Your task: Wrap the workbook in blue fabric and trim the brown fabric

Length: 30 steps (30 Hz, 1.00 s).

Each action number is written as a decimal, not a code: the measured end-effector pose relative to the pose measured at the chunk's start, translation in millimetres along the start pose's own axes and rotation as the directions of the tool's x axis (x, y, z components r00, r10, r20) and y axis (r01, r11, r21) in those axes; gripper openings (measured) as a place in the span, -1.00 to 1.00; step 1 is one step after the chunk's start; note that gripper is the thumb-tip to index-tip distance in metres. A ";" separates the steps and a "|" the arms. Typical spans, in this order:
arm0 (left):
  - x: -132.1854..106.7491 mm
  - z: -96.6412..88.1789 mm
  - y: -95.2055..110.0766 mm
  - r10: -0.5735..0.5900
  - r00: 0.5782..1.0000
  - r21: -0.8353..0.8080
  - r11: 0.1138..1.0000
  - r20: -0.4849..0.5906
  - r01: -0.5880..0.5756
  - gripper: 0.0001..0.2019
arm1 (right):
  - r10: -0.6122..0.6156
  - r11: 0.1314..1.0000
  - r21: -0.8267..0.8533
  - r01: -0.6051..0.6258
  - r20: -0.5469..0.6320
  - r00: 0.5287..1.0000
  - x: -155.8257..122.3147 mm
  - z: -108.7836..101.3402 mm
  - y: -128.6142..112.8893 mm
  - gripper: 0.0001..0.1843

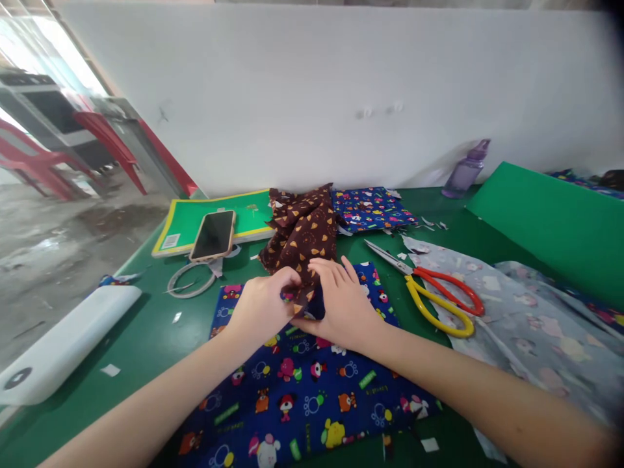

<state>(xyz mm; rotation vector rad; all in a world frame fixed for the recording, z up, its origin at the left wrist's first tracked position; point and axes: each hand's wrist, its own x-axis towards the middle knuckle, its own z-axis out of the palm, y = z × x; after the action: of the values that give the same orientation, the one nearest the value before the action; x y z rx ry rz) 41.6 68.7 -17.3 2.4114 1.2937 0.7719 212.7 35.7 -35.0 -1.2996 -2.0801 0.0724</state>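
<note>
My left hand (266, 304) pinches the lower end of a brown cloth (314, 237) printed with small tan shapes. Opposite it, my right hand (348, 305) curls around the same end, its thumb low near the left fingers. The brown cloth is crumpled and stretches away from me towards the white wall. Beneath both hands lies a dark blue cloth (305, 390) printed with colourful cartoon animals. My fingers hide just how the brown cloth's tip is folded.
Scissors (409, 276) with red and yellow handles lie to the right, partly over pale reverse-side cloth (521, 338). Further back are folded blue cloth (370, 208), a purple bottle (463, 172) and a green board (556, 227). Leftward are a phone (213, 235), a tape ring (190, 281) and a white device (68, 348).
</note>
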 end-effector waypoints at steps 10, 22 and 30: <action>4.5 5.1 -15.3 0.070 0.997 0.171 0.983 0.022 -0.073 -0.75 | -0.295 0.947 -0.113 0.300 0.052 0.954 5.4 -21.6 27.0 -0.75; 21.3 -13.8 -52.7 -0.017 0.984 0.233 0.971 -0.178 0.059 -0.78 | 0.157 0.984 -0.089 -0.155 0.015 0.987 12.7 -32.1 37.0 -0.73; 22.0 -6.5 -50.9 -0.261 0.964 -0.314 0.921 -0.059 0.230 -0.73 | 0.331 0.890 0.300 -0.343 0.092 0.939 21.6 -32.2 52.4 -0.60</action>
<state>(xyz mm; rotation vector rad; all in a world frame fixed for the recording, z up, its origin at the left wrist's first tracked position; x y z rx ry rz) 13.3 115.2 -30.1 1.9470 1.3683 0.9499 265.7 70.1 -19.1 -1.4496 -1.7602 0.5625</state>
